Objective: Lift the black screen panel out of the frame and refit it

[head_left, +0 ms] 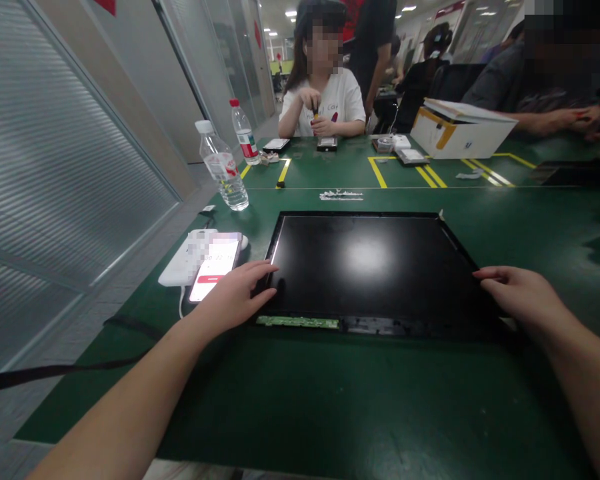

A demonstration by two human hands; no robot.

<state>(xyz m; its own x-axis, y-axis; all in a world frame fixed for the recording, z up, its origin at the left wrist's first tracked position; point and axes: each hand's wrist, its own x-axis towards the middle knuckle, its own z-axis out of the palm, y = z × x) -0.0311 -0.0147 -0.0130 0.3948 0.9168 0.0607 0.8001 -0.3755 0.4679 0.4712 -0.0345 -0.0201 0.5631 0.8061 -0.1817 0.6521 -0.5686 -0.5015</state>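
The screen (375,273) lies between the left hand (240,290) and right hand (520,290). The left, thumb and fingers spread, touches one edge; the right touches the opposite, whether pinching I cannot tell. The phone (218,263) lies beside the left.

The left forearm (135,393), bare, slants in over the near edge of the bench (300,400), close to its left corner. Its wrist (193,330) is nearly straight; the left hand (235,293) lies back upward, fingers (260,268) extended inward and the thumb (264,300) spread well apart from them. The right forearm (587,380), also bare, angles in from the right, leading to the right hand (523,293), its index finger (490,272) reaching inward above the thumb; how tightly they close is unclear.
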